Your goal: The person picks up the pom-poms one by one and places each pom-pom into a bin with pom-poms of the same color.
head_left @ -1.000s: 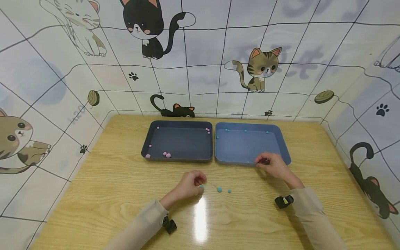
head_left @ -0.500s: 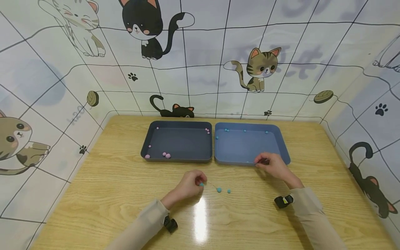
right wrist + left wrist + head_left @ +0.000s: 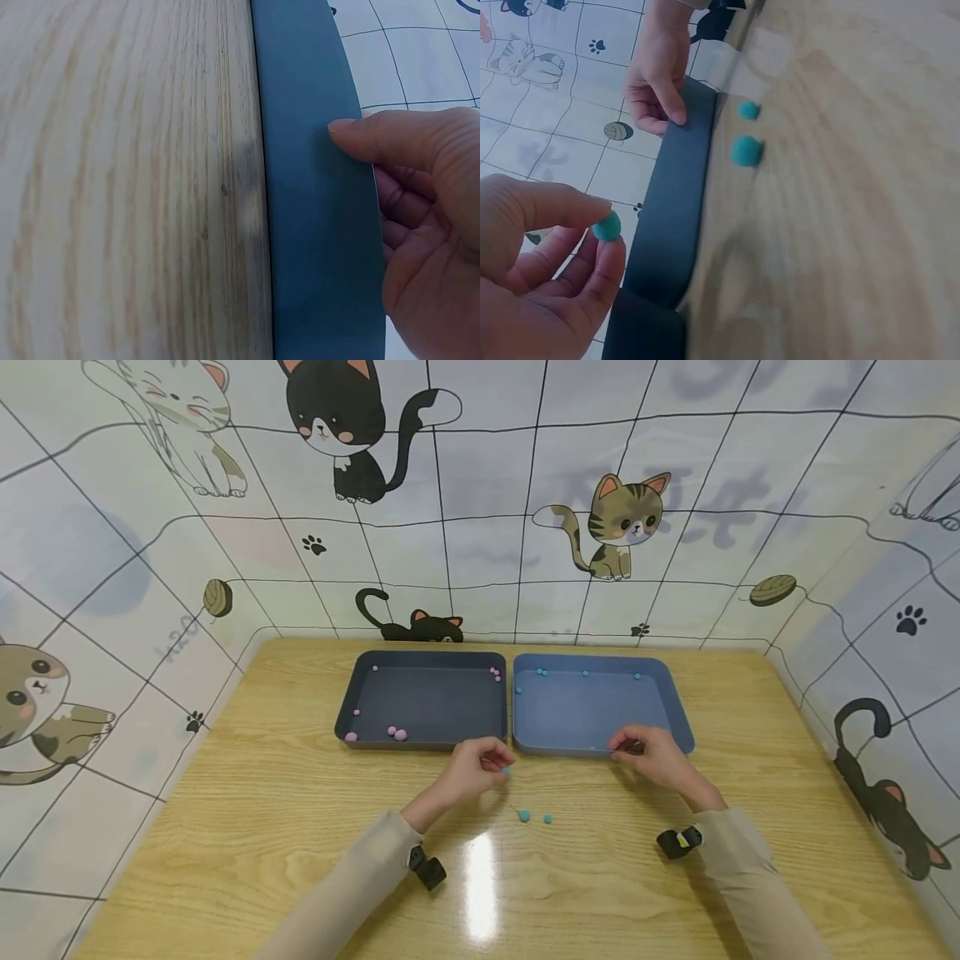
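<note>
My left hand (image 3: pixel 501 767) pinches a small teal bead (image 3: pixel 507 770) between thumb and forefinger, just in front of the gap between the two trays; the left wrist view shows the teal bead (image 3: pixel 607 225) at the fingertips (image 3: pixel 612 247). Two more teal beads (image 3: pixel 524 816) (image 3: pixel 548 819) lie on the wooden table behind that hand. My right hand (image 3: pixel 626 749) grips the near rim of the light blue tray (image 3: pixel 600 714), with its thumb (image 3: pixel 352 129) on the outer wall of the blue tray (image 3: pixel 315 195).
A dark tray (image 3: pixel 427 703) to the left holds several pink beads (image 3: pixel 395 732). Several teal beads (image 3: pixel 585 673) lie along the blue tray's far wall. Cat-patterned walls enclose the table (image 3: pixel 225 827) on three sides.
My left hand has lifted the teal bead off the table and carried it forward and right, towards the trays. The right hand has stayed on the blue tray's rim.
</note>
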The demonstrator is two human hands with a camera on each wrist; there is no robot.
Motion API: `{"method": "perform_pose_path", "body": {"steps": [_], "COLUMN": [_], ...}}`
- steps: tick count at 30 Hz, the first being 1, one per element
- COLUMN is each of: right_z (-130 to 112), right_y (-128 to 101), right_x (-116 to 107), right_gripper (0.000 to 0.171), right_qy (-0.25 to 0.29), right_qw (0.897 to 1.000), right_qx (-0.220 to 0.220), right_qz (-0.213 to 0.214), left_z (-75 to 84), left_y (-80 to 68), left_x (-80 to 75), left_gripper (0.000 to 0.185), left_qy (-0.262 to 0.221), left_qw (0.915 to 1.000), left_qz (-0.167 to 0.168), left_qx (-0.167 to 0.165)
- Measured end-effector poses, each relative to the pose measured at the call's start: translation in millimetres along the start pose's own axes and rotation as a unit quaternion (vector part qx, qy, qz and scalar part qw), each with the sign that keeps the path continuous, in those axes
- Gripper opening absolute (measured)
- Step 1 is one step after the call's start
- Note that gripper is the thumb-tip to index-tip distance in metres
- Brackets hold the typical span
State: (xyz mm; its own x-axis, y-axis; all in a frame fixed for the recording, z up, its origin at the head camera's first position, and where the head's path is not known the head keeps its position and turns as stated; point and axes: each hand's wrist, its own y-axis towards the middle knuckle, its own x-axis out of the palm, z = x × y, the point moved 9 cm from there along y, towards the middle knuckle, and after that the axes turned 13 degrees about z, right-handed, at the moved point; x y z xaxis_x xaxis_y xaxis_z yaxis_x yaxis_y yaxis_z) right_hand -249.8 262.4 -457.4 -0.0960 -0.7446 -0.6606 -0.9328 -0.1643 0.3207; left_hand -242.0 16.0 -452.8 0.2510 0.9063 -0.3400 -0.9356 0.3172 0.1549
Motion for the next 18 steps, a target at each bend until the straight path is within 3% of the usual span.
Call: {"method": "perform_pose_path", "body": {"steps": [4, 10, 18], "right_z": [2.4, 5.1, 4.6], "right_y": [-0.2, -0.5, -0.2], "right_x": [-0.5, 0.0, 0.8], "right_gripper": [0.012, 0.012, 0.008], "right_qy": [0.004, 0.008, 0.009], "right_qw": [1.000, 1.000, 1.000], "right_qx": [0.014, 0.024, 0.024], "right_qz": [-0.001, -0.007, -0.012], "left_z": [4.9, 7.8, 18.6], "left_y": [13.2, 36.4, 60.3], "left_x": [2.4, 10.9, 24.2], "left_gripper": [0.016, 0.016, 0.019], "left_qy": [-0.033, -0.089, -0.097], "left_qw": [0.9993, 0.9946, 0.9939], "left_qz": [0.015, 0.031, 0.031], "left_qx": [-0.004, -0.044, -0.041]}}
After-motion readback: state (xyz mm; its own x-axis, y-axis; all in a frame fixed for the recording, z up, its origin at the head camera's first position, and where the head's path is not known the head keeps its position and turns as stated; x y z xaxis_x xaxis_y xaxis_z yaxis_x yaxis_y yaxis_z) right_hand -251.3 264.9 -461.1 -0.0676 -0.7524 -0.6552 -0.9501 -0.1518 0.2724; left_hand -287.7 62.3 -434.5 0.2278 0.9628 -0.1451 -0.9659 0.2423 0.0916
